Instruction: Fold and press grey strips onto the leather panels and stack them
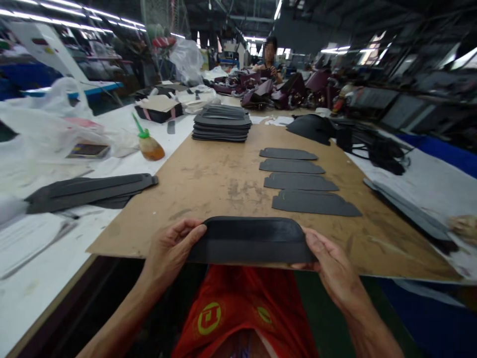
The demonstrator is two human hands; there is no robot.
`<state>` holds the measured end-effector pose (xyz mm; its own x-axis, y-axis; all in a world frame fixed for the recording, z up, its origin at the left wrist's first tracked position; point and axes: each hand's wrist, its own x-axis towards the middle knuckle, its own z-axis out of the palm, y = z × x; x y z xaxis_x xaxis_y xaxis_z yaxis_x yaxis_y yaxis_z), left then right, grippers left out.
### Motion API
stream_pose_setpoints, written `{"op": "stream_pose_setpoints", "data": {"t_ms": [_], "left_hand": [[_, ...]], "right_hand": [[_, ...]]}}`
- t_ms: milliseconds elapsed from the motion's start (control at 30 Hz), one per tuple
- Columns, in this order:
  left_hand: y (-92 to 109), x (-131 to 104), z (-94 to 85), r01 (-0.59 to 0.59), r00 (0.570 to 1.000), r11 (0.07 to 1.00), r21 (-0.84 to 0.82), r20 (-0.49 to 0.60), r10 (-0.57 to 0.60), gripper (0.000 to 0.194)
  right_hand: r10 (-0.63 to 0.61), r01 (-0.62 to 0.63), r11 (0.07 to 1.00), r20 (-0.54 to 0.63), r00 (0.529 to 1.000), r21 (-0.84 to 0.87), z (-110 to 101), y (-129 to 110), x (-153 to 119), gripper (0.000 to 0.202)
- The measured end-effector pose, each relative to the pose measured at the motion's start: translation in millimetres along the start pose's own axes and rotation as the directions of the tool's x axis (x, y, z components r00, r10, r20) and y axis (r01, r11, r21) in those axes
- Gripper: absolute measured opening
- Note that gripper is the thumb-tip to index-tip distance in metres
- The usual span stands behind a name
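Note:
A dark, flat panel (pixel 253 241) with rounded upper corners is held level at the near edge of the brown board (pixel 201 184). My left hand (pixel 175 248) pinches its left end, thumb on top. At the right end, my right hand (pixel 328 258) grips it with the thumb along the edge and fingers partly beneath. Beyond it, several grey cut pieces (pixel 315 203) lie in a column on the right half of the board. A stack of dark panels (pixel 221 123) sits at the board's far left corner.
Long dark strips (pixel 93 191) lie at the left, near a bottle with a green nozzle (pixel 151 146) and plastic bags (pixel 40 124). More dark strips (pixel 410 211) rest at the right. A person (pixel 270 62) is behind maroon items (pixel 286 92) at the back.

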<state>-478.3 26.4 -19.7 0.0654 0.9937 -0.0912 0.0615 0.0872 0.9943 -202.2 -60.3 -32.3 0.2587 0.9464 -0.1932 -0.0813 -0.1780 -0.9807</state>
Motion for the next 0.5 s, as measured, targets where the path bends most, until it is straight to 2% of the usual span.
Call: {"op": "stream_pose_setpoints", "data": {"t_ms": [167, 300, 367, 500], "left_hand": [[-2.7, 1.8, -1.2, -0.061, 0.998, 0.996, 0.060, 0.000, 0.061, 0.035], [-1.4, -1.7, -1.4, -0.131, 0.991, 0.977, 0.166, 0.003, 0.132, 0.035], [0.8, -3.0, -1.6, -0.128, 0.992, 0.974, 0.185, 0.046, 0.122, 0.039], [5.2, -3.6, -0.4, -0.045, 0.991, 0.980, 0.194, 0.134, 0.019, 0.045]], "right_hand": [[-0.142, 0.143, 0.978, 0.018, 0.990, -0.149, 2.9, -6.2, 1.9, 0.041], [-0.199, 0.189, 0.932, 0.001, 0.980, -0.308, 4.7, -4.2, 3.3, 0.035], [-0.213, 0.191, 0.915, -0.026, 0.977, -0.354, 3.1, -1.2, 4.0, 0.034], [-0.193, 0.153, 0.904, -0.061, 0.979, -0.399, 0.0, 3.2, 5.9, 0.036]]}}
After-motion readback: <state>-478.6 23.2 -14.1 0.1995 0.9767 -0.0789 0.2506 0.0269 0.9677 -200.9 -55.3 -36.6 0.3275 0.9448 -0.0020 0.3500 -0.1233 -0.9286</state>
